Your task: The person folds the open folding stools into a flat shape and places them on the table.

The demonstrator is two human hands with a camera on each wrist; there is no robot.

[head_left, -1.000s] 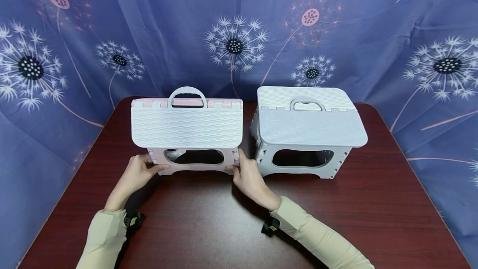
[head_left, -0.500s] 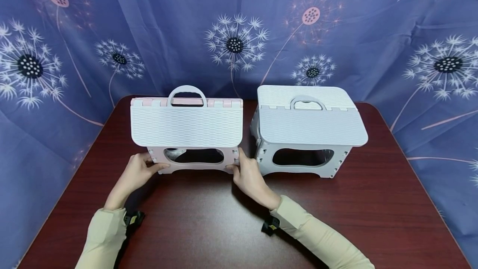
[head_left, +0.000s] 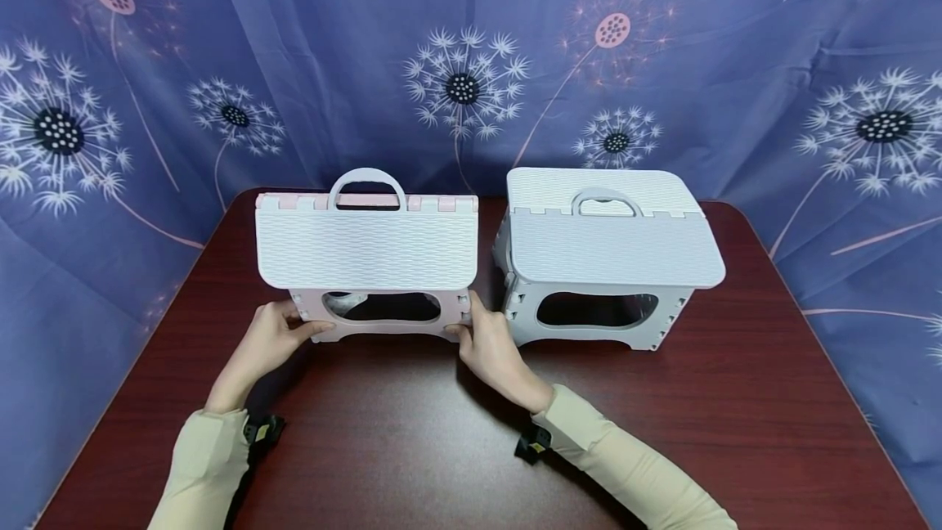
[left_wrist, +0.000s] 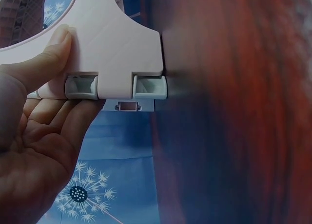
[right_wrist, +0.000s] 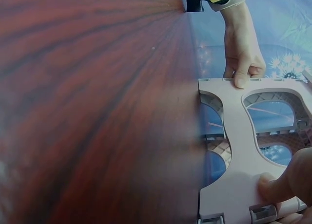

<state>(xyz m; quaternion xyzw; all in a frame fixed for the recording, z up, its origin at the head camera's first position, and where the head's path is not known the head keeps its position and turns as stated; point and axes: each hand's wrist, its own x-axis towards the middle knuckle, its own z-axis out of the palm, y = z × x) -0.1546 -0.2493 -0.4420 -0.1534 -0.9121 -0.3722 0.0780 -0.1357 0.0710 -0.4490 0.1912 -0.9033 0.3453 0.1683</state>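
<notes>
A pink-and-white folding step stool [head_left: 368, 248] stands on the left of the table. Its white front seat half slopes down toward me, a strip of pink shows behind, and the arched handle [head_left: 368, 176] sticks up. With thumb on the front, my left hand [head_left: 274, 338] grips the left edge of the pink leg panel [left_wrist: 117, 44]; its fingers curl behind the hinged edge. At the panel's right edge, my right hand [head_left: 496, 350] holds it the same way, thumb [right_wrist: 273, 187] pressed on the face. Most of the right fingers are hidden behind the stool.
A second folding stool, grey and white [head_left: 614, 252], stands unfolded close to my right hand, its seat flatter. Both stools rest on a dark red wooden table [head_left: 397, 448]. A blue dandelion-patterned cloth [head_left: 353, 64] hangs behind and at the sides.
</notes>
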